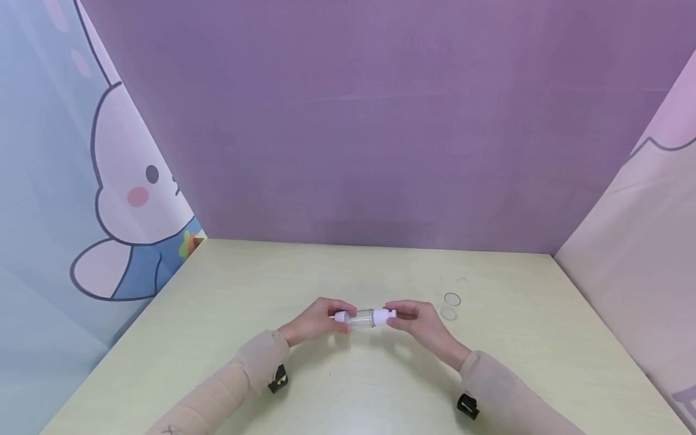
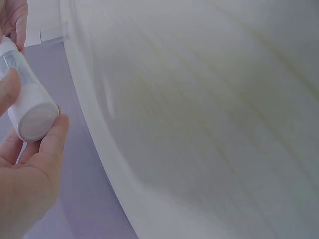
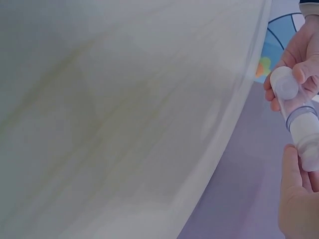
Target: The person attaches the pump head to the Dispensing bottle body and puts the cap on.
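Note:
A small bottle (image 1: pixel 362 318) with white ends and a clear middle lies level between the two hands above the table. My left hand (image 1: pixel 321 318) grips its white base end, thumb on the near side; the flat round bottom (image 2: pixel 39 122) faces the left wrist camera. At the other end, my right hand (image 1: pixel 421 326) pinches the white pump-like top (image 3: pixel 306 137) between fingers and thumb. The clear part of the bottle (image 3: pixel 294 97) shows between both hands in the right wrist view. Part of each end is hidden by fingers.
A clear, open cylinder like a cap (image 1: pixel 450 307) stands on the table (image 1: pixel 244 272) just beyond my right hand; it also shows as a see-through cup shape (image 2: pixel 55 35). A purple panel (image 1: pixel 380 121) closes off the table's back, with printed cloth (image 1: pixel 49 181) at the left.

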Tool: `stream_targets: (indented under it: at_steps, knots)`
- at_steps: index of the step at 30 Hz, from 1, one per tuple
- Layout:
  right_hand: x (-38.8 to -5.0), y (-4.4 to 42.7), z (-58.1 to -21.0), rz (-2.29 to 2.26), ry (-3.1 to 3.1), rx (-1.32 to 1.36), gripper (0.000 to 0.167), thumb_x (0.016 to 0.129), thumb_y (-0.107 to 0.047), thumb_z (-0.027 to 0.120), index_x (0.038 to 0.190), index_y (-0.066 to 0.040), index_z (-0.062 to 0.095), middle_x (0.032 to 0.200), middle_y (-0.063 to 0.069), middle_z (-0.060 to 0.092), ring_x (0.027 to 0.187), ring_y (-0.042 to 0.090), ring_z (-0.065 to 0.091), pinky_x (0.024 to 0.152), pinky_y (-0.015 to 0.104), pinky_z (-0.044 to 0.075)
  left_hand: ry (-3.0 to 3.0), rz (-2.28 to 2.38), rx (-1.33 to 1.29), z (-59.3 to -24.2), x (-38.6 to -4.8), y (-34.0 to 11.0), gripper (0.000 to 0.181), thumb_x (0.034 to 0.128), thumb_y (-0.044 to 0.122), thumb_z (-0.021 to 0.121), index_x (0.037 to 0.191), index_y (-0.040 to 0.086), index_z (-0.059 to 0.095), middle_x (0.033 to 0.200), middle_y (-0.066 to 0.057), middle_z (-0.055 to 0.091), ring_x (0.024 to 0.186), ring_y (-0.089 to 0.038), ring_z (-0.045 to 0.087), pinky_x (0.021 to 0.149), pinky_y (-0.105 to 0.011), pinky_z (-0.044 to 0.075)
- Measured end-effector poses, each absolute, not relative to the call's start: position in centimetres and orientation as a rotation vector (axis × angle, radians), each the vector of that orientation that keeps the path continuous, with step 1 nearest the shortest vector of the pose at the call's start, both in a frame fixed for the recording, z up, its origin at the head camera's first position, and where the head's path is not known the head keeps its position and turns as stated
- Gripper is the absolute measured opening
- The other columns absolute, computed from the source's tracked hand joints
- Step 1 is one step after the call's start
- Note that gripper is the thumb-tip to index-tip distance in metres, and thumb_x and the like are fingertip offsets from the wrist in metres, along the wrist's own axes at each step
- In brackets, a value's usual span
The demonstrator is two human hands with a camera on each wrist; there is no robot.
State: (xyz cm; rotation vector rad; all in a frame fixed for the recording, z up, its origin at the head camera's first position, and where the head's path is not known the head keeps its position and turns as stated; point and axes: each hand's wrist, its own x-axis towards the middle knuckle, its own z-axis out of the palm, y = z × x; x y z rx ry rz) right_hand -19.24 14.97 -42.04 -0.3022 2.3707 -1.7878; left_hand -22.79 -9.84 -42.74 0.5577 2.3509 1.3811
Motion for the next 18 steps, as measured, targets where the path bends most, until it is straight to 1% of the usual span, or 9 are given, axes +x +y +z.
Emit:
stream_targets:
  at_steps: [6, 14, 18]
  knots:
    - [-19.23, 14.93, -42.05, -1.793, 2.358, -0.291, 0.038, 0.081, -0.017, 0.069, 0.115, -0.002, 0.061, 0.115, 0.017, 0.062, 0.101, 0.024, 0.062, 0.083, 0.032, 0.050, 2.355, 1.384, 0.563, -42.73, -22.86, -9.84, 0.038, 0.0792, 0.013, 0.070, 0.116, 0.008, 0.062, 0.116, -0.007, 0.061, 0.095, -0.016, 0.055, 0.083, -0.031, 0.045]
    - [-19.27, 15.01, -41.87, -1.785, 2.378, -0.258, 0.038, 0.081, -0.018, 0.068, 0.115, -0.002, 0.061, 0.114, 0.017, 0.062, 0.100, 0.024, 0.062, 0.084, 0.033, 0.050, 2.348, 1.385, 0.558, -42.62, -22.96, -9.68, 0.037, 0.0799, 0.013, 0.069, 0.117, 0.010, 0.062, 0.117, -0.006, 0.061, 0.095, -0.016, 0.055, 0.083, -0.032, 0.044]
    - [-19.22, 15.05, -41.92, -1.785, 2.373, -0.250, 0.037, 0.081, -0.019, 0.068, 0.114, -0.003, 0.062, 0.114, 0.016, 0.063, 0.100, 0.023, 0.062, 0.084, 0.034, 0.050, 2.351, 1.381, 0.565, -42.65, -23.06, -9.65, 0.038, 0.0799, 0.013, 0.069, 0.117, 0.009, 0.062, 0.116, -0.006, 0.061, 0.095, -0.016, 0.055, 0.083, -0.032, 0.044]
